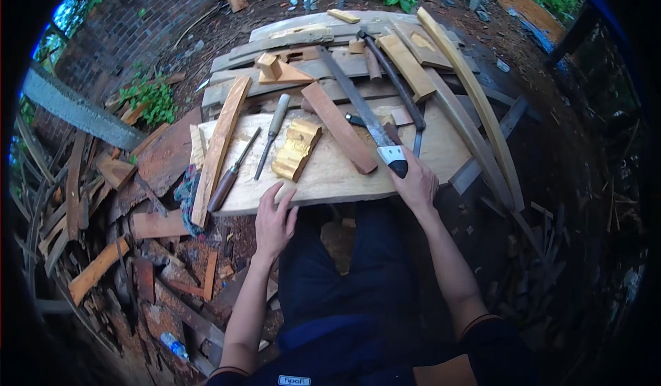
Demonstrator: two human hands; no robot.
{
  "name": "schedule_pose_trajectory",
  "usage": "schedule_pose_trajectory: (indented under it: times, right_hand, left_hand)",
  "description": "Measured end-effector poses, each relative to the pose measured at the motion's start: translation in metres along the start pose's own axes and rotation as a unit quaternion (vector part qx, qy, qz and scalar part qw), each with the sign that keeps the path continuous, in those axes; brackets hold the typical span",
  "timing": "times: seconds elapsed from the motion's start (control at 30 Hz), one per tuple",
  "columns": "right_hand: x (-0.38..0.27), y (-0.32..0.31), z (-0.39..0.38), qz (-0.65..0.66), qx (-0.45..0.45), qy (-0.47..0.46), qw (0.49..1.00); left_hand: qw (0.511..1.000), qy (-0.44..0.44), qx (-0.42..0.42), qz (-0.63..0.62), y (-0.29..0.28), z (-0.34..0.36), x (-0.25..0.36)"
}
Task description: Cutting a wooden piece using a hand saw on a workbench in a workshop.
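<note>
My right hand (418, 183) grips the white-and-black handle of a handsaw (351, 93), whose long blade lies diagonally over the boards. Below the yellow carved wooden block (296, 148), my left hand (275, 221) has its fingers loosely curled and apart at the front edge of the pale workboard (241, 193), holding nothing. Left of the block lie a pale-handled chisel (279, 114) and a brown-handled chisel (224, 190). A reddish plank (337, 128) rests between block and saw, with a long dark tool (396, 69) farther right.
Loose planks (410, 66) and a wooden wedge piece (286, 72) cover the back of the bench. Long strips (492, 155) angle down its right side. Wood scraps (96, 269) and a plastic bottle (174, 345) lie at lower left. A concrete post (82, 103) stands left.
</note>
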State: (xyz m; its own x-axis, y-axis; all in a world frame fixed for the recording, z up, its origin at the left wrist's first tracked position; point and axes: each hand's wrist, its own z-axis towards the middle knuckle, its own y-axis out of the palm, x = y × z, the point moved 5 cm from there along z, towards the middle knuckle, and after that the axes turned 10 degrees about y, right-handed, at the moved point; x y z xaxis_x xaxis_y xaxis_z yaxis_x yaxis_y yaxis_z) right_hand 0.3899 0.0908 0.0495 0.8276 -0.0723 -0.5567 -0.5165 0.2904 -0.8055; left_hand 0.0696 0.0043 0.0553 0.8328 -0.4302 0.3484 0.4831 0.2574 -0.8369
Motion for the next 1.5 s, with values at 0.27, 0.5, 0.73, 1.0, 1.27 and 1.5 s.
schedule_pose_trajectory:
  times: [0.27,0.5,0.73,1.0,1.27,1.5]
  right_hand:
    - [0.011,0.022,-0.018,-0.08,-0.01,-0.099,0.992]
    - [0.013,0.012,-0.024,-0.077,0.061,-0.131,0.986]
    - [0.001,0.029,-0.024,-0.059,0.037,-0.142,0.987]
    - [0.014,0.026,-0.024,-0.106,0.071,-0.137,0.982]
    - [0.012,0.029,-0.024,-0.118,0.074,-0.149,0.979]
    - [0.007,0.031,-0.032,-0.137,0.096,-0.161,0.973]
  left_hand:
    - [0.999,0.017,-0.044,0.003,0.003,-0.015,0.008]
    - [0.998,0.018,-0.068,0.002,0.008,-0.014,0.013]
    - [0.994,0.046,-0.098,0.033,0.012,0.003,0.023]
    - [0.987,0.097,-0.129,0.027,0.037,0.035,0.051]
    - [0.985,0.104,-0.132,0.031,0.023,0.018,0.047]
    - [0.999,-0.01,-0.011,0.036,-0.037,-0.003,-0.027]
